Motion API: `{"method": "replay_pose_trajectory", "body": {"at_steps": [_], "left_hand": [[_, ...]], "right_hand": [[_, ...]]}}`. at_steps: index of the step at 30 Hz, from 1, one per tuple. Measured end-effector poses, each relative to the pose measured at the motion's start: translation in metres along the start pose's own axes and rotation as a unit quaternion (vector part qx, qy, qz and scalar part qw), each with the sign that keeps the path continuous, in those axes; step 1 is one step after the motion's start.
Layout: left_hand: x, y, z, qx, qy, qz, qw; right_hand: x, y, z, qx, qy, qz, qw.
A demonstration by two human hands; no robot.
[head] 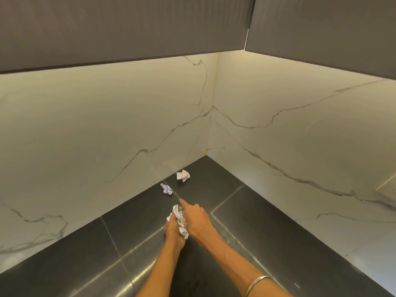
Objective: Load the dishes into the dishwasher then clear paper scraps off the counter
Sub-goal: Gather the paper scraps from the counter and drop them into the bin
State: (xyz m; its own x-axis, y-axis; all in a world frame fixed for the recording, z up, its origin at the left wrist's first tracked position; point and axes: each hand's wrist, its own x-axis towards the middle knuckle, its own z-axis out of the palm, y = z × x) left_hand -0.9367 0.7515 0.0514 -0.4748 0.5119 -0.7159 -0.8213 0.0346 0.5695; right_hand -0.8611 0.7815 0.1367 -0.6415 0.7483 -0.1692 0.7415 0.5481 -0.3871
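Hands meet over the middle of the dark grey, glossy tiled tabletop [132, 236], which runs into a corner between two white, grey-veined marble walls [107, 125]. The left hand [174, 230] curls its fingers round a bunch of crumpled white paper scraps [179, 219], which poke out above and to the right of its grip; how many pieces it holds cannot be made out, since the fingers and the other hand cover most of the bunch. The right hand [196, 217] lies just beside it, touching the bunch, with its index finger stretched straight toward the corner; its other fingers are hidden under the back of the hand, so whether they pinch any paper cannot be told. A thin silver bangle [256, 285] rings the right forearm.

Two more scraps lie loose on the tabletop beyond the fingertip: a small crumpled white scrap with blue print [166, 188], near the left wall, and a larger folded white scrap [182, 175], farther back toward the corner. Dark grey upper cabinets [128, 26] fill the top of the view, their upper parts cut off.
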Motion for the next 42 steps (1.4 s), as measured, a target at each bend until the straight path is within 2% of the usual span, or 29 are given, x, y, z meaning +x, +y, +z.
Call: {"method": "replay_pose_trajectory", "body": {"at_steps": [3, 5, 7, 9, 10, 13, 15, 18, 24, 26, 27, 30, 33, 35, 39, 42], "left_hand": [[0.013, 0.021, 0.000, 0.017, 0.009, 0.029, 0.999], [0.023, 0.032, -0.005, 0.004, 0.006, 0.031, 0.999], [0.034, 0.038, -0.008, -0.021, 0.002, 0.028, 0.999], [0.042, 0.040, -0.008, -0.055, -0.015, 0.019, 0.998], [0.040, 0.042, -0.006, -0.061, -0.027, 0.017, 0.998], [0.036, 0.040, 0.002, -0.069, -0.038, 0.017, 0.997], [0.033, 0.039, 0.000, -0.062, -0.038, 0.020, 0.997], [0.033, 0.037, -0.003, -0.062, -0.039, 0.020, 0.997], [0.031, 0.038, -0.003, -0.043, -0.038, 0.018, 0.998], [0.031, 0.038, -0.003, -0.049, -0.042, 0.014, 0.998], [0.032, 0.038, -0.004, -0.054, -0.042, 0.014, 0.998], [0.031, 0.038, -0.005, -0.059, -0.045, 0.018, 0.997], [0.031, 0.037, -0.006, -0.060, -0.044, 0.022, 0.997], [0.031, 0.035, -0.006, -0.055, -0.045, 0.028, 0.997], [0.026, 0.031, -0.005, -0.049, -0.040, 0.040, 0.997], [0.018, 0.030, -0.004, -0.057, -0.016, 0.044, 0.997]], "right_hand": [[0.010, -0.004, 0.022, -0.070, 0.031, -0.029, 0.997], [0.018, -0.007, 0.029, -0.069, 0.037, -0.054, 0.995], [0.030, -0.008, 0.025, 0.031, 0.035, -0.058, 0.997], [0.045, -0.005, 0.019, 0.196, 0.045, 0.004, 0.980], [0.057, 0.001, 0.020, 0.250, 0.075, 0.040, 0.964], [0.091, 0.020, 0.010, 0.259, 0.160, 0.082, 0.949], [0.112, 0.025, 0.005, 0.215, 0.131, 0.063, 0.966], [0.143, 0.027, 0.001, 0.126, 0.041, 0.024, 0.991], [0.191, 0.041, 0.005, 0.019, -0.100, 0.027, 0.994], [0.195, 0.049, 0.016, -0.033, -0.098, 0.014, 0.995], [0.194, 0.052, 0.022, -0.040, -0.071, 0.007, 0.997], [0.179, 0.059, 0.036, -0.006, 0.041, 0.006, 0.999], [0.155, 0.065, 0.039, 0.056, 0.097, 0.022, 0.993], [0.139, 0.066, 0.036, 0.099, 0.090, 0.056, 0.989], [0.114, 0.067, 0.023, 0.216, 0.020, 0.165, 0.962], [0.091, 0.060, 0.004, 0.290, -0.025, 0.185, 0.939]]}}
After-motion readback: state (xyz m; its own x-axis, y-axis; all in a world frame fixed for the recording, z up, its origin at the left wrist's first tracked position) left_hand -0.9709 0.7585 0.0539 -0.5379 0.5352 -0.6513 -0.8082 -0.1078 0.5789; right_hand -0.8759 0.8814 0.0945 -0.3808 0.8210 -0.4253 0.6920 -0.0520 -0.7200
